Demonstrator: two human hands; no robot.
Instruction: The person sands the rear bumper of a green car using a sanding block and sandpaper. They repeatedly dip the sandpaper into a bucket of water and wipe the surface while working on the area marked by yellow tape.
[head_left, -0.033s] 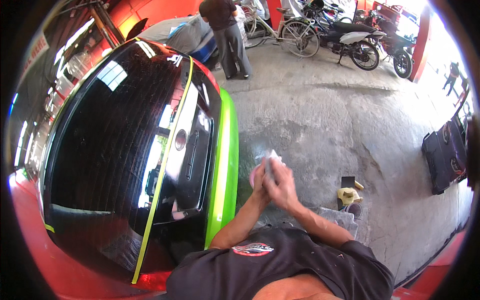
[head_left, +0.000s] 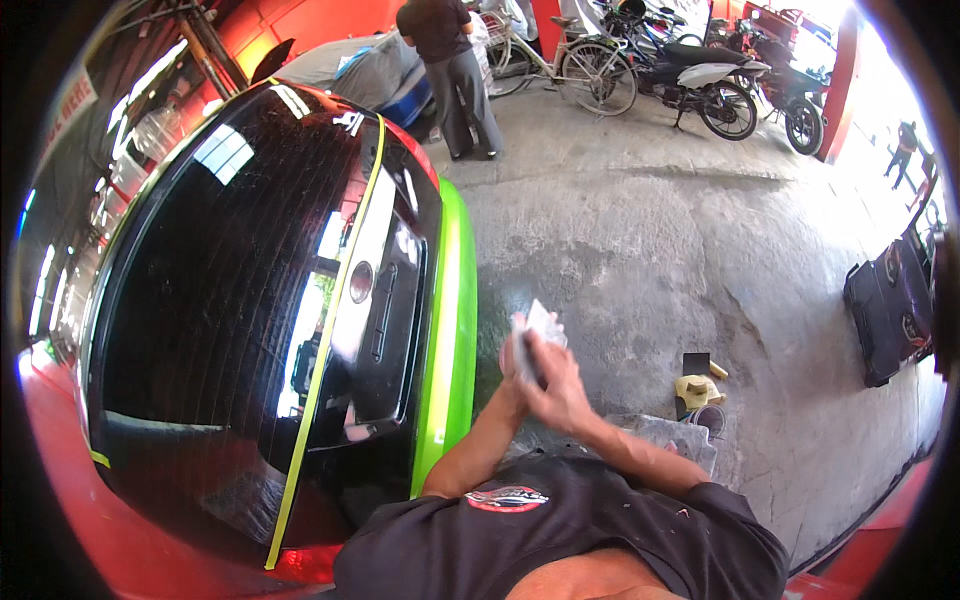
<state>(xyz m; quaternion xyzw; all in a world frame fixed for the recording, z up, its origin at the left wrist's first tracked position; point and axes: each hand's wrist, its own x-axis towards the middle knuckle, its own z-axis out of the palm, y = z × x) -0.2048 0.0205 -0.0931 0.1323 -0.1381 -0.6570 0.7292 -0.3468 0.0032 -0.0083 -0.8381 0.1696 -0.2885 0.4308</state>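
Observation:
My two hands are close together in front of my body, beside the green bumper [head_left: 455,300] of a car. My right hand [head_left: 562,388] is closed on a flat grey-white piece [head_left: 524,352], partly smeared by motion. My left hand [head_left: 511,388] is just beside and under it, mostly covered, its fingers curled. A pale, crumpled-looking bit [head_left: 541,317] sticks out past the fingers; its kind cannot be made out. The car's black tailgate [head_left: 390,300] stands to my left, with a strip of yellow-green masking tape [head_left: 318,388] running along the rear window [head_left: 200,300].
Right of my arms, a black square [head_left: 696,364], a yellowish pad [head_left: 695,391] and a small round tub [head_left: 709,417] lie on the concrete floor [head_left: 640,260]. A dark case [head_left: 890,312] stands far right. Ahead are a person [head_left: 455,75], a bicycle [head_left: 590,70] and motorbikes [head_left: 715,85].
My right hand has shifted slightly left and down across the left one. More of the grey-white piece shows between the hands. The pink round shape beside my left hand is more covered.

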